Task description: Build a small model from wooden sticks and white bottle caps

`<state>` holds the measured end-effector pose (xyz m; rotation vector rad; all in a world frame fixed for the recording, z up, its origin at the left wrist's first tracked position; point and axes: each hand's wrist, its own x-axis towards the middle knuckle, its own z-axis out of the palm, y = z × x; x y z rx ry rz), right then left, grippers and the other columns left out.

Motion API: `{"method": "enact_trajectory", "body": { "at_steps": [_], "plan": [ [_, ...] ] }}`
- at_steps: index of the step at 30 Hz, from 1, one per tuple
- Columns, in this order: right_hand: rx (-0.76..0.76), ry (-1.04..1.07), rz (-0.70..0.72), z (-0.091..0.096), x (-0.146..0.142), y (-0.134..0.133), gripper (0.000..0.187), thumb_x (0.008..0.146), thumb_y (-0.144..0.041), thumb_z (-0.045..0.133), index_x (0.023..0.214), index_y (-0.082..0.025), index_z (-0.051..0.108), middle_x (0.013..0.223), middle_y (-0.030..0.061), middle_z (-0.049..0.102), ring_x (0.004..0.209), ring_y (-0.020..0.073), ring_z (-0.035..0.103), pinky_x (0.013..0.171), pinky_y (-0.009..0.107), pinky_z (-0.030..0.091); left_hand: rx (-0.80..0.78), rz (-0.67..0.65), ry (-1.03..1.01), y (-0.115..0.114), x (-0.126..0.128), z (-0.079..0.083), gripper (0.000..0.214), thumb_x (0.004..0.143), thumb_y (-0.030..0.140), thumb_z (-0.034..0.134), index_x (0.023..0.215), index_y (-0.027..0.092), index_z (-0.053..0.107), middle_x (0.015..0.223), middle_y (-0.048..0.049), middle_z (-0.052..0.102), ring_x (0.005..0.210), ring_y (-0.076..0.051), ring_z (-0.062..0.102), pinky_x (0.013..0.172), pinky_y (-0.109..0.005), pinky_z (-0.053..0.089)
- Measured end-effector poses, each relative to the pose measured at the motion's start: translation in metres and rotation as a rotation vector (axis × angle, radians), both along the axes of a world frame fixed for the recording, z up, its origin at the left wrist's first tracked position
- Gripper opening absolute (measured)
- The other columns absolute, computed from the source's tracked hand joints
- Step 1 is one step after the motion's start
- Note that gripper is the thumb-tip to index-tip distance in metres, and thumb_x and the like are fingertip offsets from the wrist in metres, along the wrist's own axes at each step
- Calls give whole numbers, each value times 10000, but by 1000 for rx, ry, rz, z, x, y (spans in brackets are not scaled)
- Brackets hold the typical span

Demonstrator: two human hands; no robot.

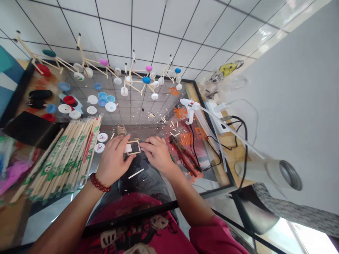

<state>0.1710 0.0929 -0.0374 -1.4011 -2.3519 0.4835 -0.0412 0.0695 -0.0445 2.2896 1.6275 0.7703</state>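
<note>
In the head view, a small rectangular wooden stick frame [139, 147] lies low over the glass tabletop, with a white piece [128, 148] at its left end. My left hand [113, 158], with a red bead bracelet at the wrist, grips the frame between thumb and fingers. From the other side my right hand [158, 154] is closed in a pinch at the frame's right edge; its fingertips partly hide what they hold. Just below lies a loose white stick [136, 173]. Two white printed bottle caps [101, 142] sit left of my left hand.
Bundled wrapped chopsticks [66, 155] lie left. Several stick models with bottle-cap wheels [146, 80] line the back, near loose caps [102, 98]. Right are red-handled pliers [186, 157], a white glue gun [190, 108] with its cable, and a power strip [217, 114]. Stick scraps [159, 120] lie scattered.
</note>
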Motion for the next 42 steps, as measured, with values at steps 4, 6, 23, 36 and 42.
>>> {"method": "enact_trajectory", "body": {
  "at_steps": [4,6,23,36,42],
  "plan": [
    [-10,-7,-3,0,0,0,213,1021,-246,639,1127,-311,813,1034,49,747,992,223,624,828,363,388,5,-2,-11,0,1,0,546,922,340,661,1427,168,543,1297,-177,691,1283,-375,617,1102,-550,497],
    [-16,-17,-5,0,-1,0,203,1021,-254,643,1121,-309,811,1046,50,748,998,222,625,834,362,387,4,-3,-15,-1,2,0,547,921,340,657,1429,173,543,1293,-170,695,1285,-375,614,1108,-556,492],
    [-54,-17,-60,5,-1,0,232,1021,-223,616,1161,-280,793,1076,60,759,1016,229,640,866,381,409,-6,2,-6,-1,3,3,570,912,338,668,1442,184,524,1308,-177,677,1275,-380,615,1100,-565,497],
    [-126,-69,-251,18,-18,7,183,892,-428,814,899,-247,787,990,47,763,1016,260,666,883,390,424,6,5,-19,-3,3,5,644,876,351,698,1470,194,503,1365,-192,638,1294,-393,597,1093,-565,496],
    [-152,-7,-254,24,-15,10,156,942,-376,759,880,-236,788,928,44,764,925,219,682,835,348,448,-24,0,-23,-3,3,4,653,863,345,697,1472,210,506,1352,-187,647,1299,-395,591,1107,-562,485]
  ]
}}
